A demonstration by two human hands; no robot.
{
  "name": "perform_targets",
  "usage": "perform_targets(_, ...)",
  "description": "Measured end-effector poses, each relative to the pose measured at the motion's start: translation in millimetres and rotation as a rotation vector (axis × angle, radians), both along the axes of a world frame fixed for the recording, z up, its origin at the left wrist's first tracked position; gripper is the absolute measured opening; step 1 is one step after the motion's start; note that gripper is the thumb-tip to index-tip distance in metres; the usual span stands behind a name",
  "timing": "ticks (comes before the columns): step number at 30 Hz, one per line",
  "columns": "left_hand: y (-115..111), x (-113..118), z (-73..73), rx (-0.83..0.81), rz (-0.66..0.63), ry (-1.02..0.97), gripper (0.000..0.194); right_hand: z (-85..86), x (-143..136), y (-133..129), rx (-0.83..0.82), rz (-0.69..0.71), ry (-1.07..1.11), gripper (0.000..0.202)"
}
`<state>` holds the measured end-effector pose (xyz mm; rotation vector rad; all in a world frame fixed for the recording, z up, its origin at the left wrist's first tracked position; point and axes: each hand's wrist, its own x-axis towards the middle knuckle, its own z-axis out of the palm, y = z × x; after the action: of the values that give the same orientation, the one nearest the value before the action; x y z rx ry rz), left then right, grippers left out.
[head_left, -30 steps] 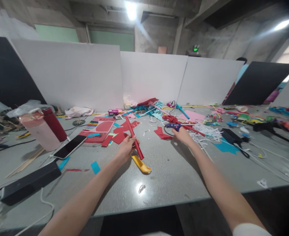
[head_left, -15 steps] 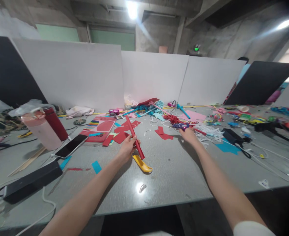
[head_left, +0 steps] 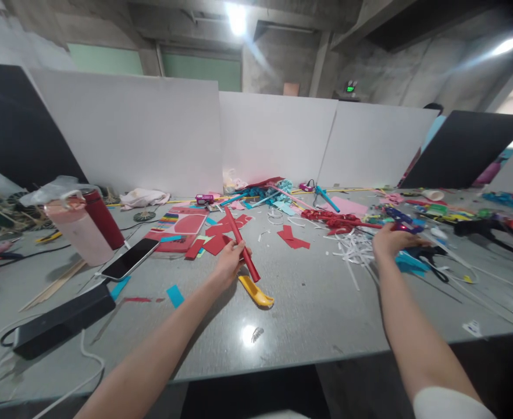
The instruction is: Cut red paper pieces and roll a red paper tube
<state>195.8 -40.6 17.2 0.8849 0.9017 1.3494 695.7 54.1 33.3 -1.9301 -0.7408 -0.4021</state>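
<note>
My left hand [head_left: 231,260] is closed round a red rod [head_left: 249,263], which slants up and away over the table. Just under that rod lies a yellow, boat-shaped piece [head_left: 256,292]. My right hand [head_left: 391,240] is at the right, beside white paper shreds [head_left: 356,248] and a blue paper piece [head_left: 410,263]. A dark blue and purple tool [head_left: 402,220] shows at its fingers; whether they are still round it is hard to see. Red paper pieces [head_left: 292,237] lie at the middle.
At the left stand a pink bottle [head_left: 79,233] and a red bottle [head_left: 103,218], near a phone [head_left: 131,258] and a black box [head_left: 64,320]. White panels [head_left: 278,139] rise behind the table. Cables [head_left: 478,291] run along the right.
My right hand has moved right, carrying the blue and purple tool from the red pile past the white shreds. My left hand still holds the red rod in about the same place.
</note>
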Motion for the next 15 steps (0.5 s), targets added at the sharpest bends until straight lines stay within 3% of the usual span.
perform_targets(3,0.7,-0.1,-0.4,0.003,0.000,0.002,0.028,9.3,-9.1,-4.9,-0.012,-0.019,0.146,0.075)
perform_targets(6,1.1,0.0,-0.7,0.005,-0.002,0.005,0.029,13.4,-38.6,-1.0,-0.049,0.092,0.104,0.060)
perform_targets(12,0.6,0.1,-1.7,0.000,-0.002,0.019,0.029,4.6,-117.5,1.0,-0.363,0.445,-0.114,0.048)
perform_targets(15,0.4,0.1,-2.7,0.006,-0.014,0.017,0.028,1.5,-151.0,-5.6,-0.433,0.578,-0.226,0.041)
